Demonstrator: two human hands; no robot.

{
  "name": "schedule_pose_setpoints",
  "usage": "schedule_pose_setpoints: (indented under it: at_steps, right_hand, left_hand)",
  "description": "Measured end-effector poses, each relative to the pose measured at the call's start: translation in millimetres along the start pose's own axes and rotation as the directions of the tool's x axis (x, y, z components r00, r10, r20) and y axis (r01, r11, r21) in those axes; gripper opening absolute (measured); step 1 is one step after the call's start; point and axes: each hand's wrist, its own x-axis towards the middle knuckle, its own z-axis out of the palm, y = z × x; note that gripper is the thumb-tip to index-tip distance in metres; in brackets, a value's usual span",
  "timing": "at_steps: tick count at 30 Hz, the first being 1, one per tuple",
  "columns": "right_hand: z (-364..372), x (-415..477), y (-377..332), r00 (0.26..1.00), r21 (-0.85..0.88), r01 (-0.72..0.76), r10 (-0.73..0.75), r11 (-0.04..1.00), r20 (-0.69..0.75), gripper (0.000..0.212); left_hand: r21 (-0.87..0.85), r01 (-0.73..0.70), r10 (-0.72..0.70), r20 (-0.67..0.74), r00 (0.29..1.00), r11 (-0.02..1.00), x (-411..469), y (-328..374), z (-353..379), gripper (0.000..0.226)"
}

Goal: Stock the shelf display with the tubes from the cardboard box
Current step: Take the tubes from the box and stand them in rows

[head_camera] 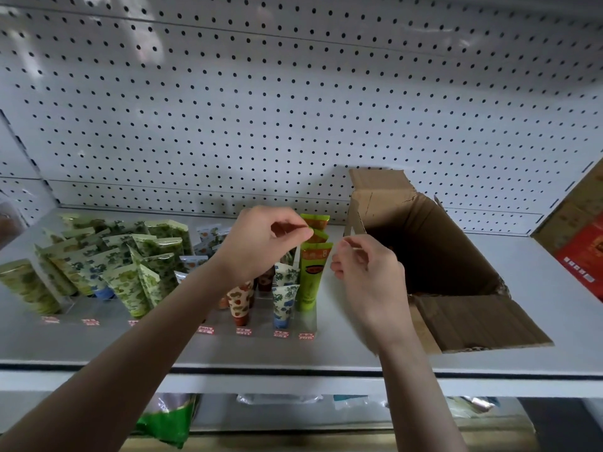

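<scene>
L forearm (137,350) and R forearm (421,386) come in from the bottom edge, nearest the cam. L hand (264,244) is just left of the cardboard box (473,321), with thumb + forefinger pressed together, pinching the top crimp of the mid green tube (319,237); the other fingers are curled under. R hand (367,272) hovers betw. that tube row and the box. Its fingers are loosely curled, thumb close to forefinger, nothing visible in them. Can't tell if it touches the box wall.

The box lies open on the shelf (359,353) with flaps splayed. Its inside is dark, contents can't tell.

Just left of the box, 3 green tubes stand cap-down in the rightmost lane of the clear display (310,316): front green tube (311,275), the mid one, and rear green tube (316,220). One lane further left of the box is a blue-floral tube (285,305), then an orange-print tube (241,301). Well left of the box, leaf-print tubes (130,256) lean in a crowded group. Price labels (243,331) line the display front.

Pegboard (293,109) is behind the box and a red carton (584,249) is to its right. Below the box level is a green packet (166,422), on the lower shelf.
</scene>
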Motion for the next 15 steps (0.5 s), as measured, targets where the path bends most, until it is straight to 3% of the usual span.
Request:
schedule_pose_setpoints:
  at_steps: [11,15]
  right_hand:
    - [-60.8,9.8,-14.0,0.988,0.066,0.141,-0.137,0.988,-0.066,0.007]
    - [-89.7,19.5,-7.2,0.991,0.06,0.114,-0.109,0.992,-0.073,0.006]
  left_hand:
    - [-0.037,-0.054,0.054,-0.007,0.999,0.998,8.7,39.3,24.7,0.007]
    - [-0.007,-0.092,0.092,0.01,0.996,0.996,8.4,53.6,43.3,0.006]
